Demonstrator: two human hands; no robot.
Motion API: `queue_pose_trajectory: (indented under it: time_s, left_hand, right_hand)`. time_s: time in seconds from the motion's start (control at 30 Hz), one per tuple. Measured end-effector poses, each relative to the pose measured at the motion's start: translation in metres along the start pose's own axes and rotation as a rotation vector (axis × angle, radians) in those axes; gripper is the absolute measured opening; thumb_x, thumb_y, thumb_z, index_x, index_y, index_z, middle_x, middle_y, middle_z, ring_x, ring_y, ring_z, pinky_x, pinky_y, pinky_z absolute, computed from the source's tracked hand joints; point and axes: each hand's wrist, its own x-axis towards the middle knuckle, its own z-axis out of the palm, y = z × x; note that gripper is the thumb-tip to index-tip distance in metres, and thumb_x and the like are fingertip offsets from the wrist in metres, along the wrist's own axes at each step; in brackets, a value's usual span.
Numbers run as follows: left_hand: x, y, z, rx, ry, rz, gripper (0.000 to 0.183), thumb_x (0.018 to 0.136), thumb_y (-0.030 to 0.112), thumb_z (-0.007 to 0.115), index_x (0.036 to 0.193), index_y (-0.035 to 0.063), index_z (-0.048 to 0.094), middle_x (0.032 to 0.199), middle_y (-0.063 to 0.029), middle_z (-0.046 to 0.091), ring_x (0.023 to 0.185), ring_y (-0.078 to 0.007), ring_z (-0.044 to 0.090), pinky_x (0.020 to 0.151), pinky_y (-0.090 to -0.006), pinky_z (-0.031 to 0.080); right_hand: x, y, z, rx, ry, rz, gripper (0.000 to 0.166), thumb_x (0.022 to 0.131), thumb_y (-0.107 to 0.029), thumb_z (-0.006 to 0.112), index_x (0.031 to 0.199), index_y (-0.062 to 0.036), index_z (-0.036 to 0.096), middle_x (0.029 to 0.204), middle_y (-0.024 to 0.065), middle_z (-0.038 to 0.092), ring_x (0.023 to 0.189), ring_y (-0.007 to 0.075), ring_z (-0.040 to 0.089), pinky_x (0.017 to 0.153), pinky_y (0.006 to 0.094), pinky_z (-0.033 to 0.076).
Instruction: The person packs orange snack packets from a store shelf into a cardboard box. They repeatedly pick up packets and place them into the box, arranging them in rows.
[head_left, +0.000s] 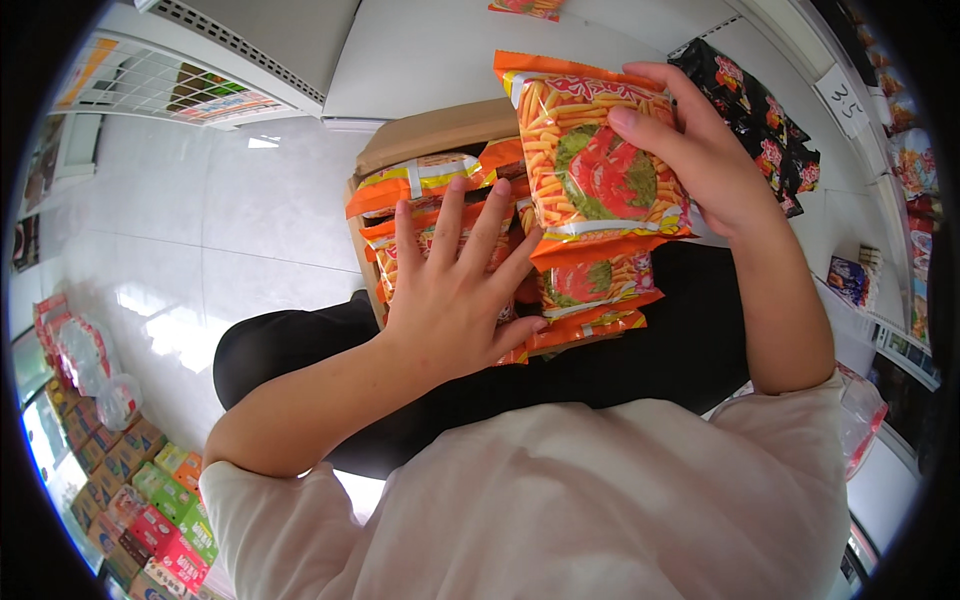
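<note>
My right hand (697, 142) grips an orange snack bag (592, 157) by its right side, thumb on the front, and holds it above a cardboard box (442, 127). Pictured on that bag are fry-like sticks and a red prawn on green leaves. Fingers spread, my left hand (450, 292) lies over the orange snack bags (420, 187) packed in the box and touches those beneath it. Another such bag (592, 285) shows just under the raised one. The raised bag and my left hand hide part of the box's contents.
Black snack bags (772, 127) lie on the white shelf at right, with a handwritten price card (840, 101) beyond. One orange bag (525, 7) rests on the shelf ahead. A wire rack (172, 82) stands at upper left. Stacked cartons (150, 510) fill the lower left.
</note>
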Motion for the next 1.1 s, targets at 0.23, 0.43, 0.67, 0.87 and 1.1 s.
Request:
queue_pose_trajectory:
  time_s: [0.23, 0.43, 0.67, 0.87, 1.1]
  left_hand:
    - [0.000, -0.002, 0.003, 0.069, -0.041, -0.028, 0.069, 0.083, 0.055, 0.074, 0.137, 0.0149, 0.060, 0.159, -0.0247, 0.037, 0.152, -0.0517, 0.023, 0.108, -0.0818, 0.017]
    - [-0.005, -0.005, -0.023, -0.063, 0.067, -0.054, 0.046, 0.087, 0.036, 0.071, 0.118, 0.0025, 0.065, 0.157, -0.0239, 0.041, 0.147, -0.0478, 0.035, 0.113, -0.0756, 0.021]
    - [-0.017, -0.056, -0.058, -0.213, 0.486, -0.102, 0.032, 0.095, 0.011, 0.055, 0.123, -0.0004, 0.065, 0.137, -0.0254, 0.061, 0.133, -0.0424, 0.055, 0.117, -0.0532, 0.033]
    - [-0.022, -0.058, -0.055, -0.449, 0.568, -0.039, 0.042, 0.100, 0.017, 0.052, 0.134, -0.0065, 0.055, 0.141, -0.0270, 0.057, 0.134, -0.0386, 0.054, 0.113, -0.0455, 0.039]
    - [-0.023, -0.026, -0.054, -0.153, 0.298, 0.033, 0.053, 0.085, 0.020, 0.073, 0.134, 0.0037, 0.058, 0.144, -0.0230, 0.052, 0.137, -0.0434, 0.048, 0.115, -0.0633, 0.032]
  right_hand:
    - [0.006, 0.005, 0.005, 0.053, 0.026, 0.026, 0.076, 0.091, -0.037, 0.080, 0.145, 0.0010, 0.043, 0.125, 0.0164, 0.066, 0.116, 0.0203, 0.064, 0.098, 0.0341, 0.052]
    - [0.000, -0.009, 0.023, 0.110, -0.011, 0.009, 0.080, 0.090, -0.036, 0.081, 0.147, 0.0027, 0.039, 0.128, 0.0181, 0.065, 0.119, 0.0214, 0.063, 0.100, 0.0356, 0.051]
    - [-0.002, -0.013, 0.032, 0.052, -0.015, 0.028, 0.063, 0.097, -0.032, 0.074, 0.144, -0.0024, 0.046, 0.129, 0.0151, 0.063, 0.118, 0.0185, 0.062, 0.101, 0.0344, 0.051]
    - [-0.014, 0.000, 0.051, -0.133, -0.087, -0.155, 0.077, 0.089, -0.036, 0.081, 0.142, 0.0024, 0.041, 0.120, 0.0189, 0.068, 0.108, 0.0211, 0.068, 0.089, 0.0342, 0.056]
    - [-0.035, 0.003, 0.055, -0.557, -0.215, -0.190, 0.060, 0.090, -0.018, 0.079, 0.138, -0.0022, 0.046, 0.090, 0.0127, 0.071, 0.079, 0.0192, 0.069, 0.071, 0.0359, 0.055]
